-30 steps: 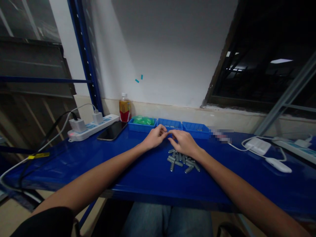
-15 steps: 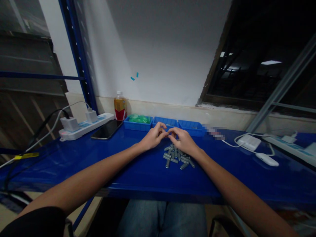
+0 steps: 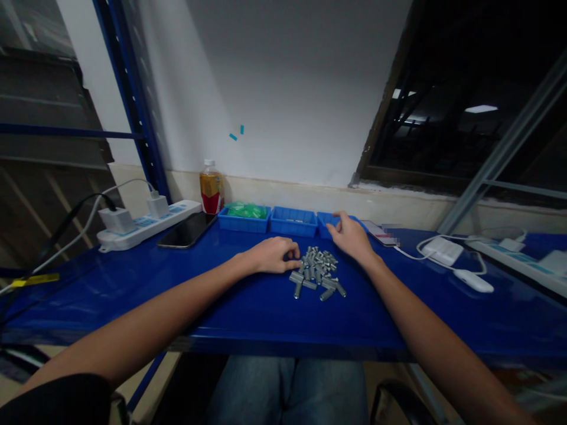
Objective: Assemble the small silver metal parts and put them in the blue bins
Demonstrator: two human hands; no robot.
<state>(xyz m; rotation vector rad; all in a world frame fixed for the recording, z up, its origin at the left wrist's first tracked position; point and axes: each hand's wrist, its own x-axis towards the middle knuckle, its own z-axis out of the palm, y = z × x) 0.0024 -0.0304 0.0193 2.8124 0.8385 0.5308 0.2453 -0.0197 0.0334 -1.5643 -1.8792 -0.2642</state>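
A pile of small grey metal cylinders (image 3: 312,271) lies on the blue table, with smaller shiny metal pieces (image 3: 328,260) at its far right side. My left hand (image 3: 275,255) rests at the pile's left edge, fingers curled and thumb close to the fingertips. Whatever is between them is too small to make out. Over the front of the right blue bin (image 3: 323,229) hovers my right hand (image 3: 352,236), its thumb and forefinger apart, with nothing visible between them. The middle blue bin (image 3: 293,228) has a few small pieces inside.
A left blue bin (image 3: 243,224) contains green plastic packing. Beside it stand a drink bottle (image 3: 211,192) and a phone (image 3: 188,231). Power strips (image 3: 146,227) with cables lie at both sides. A second phone (image 3: 376,232) and white chargers (image 3: 443,251) are at the right.
My hands have parted. The left came down to the pile's left edge; the right moved right and up to the right bin. The camera view shifted slightly.
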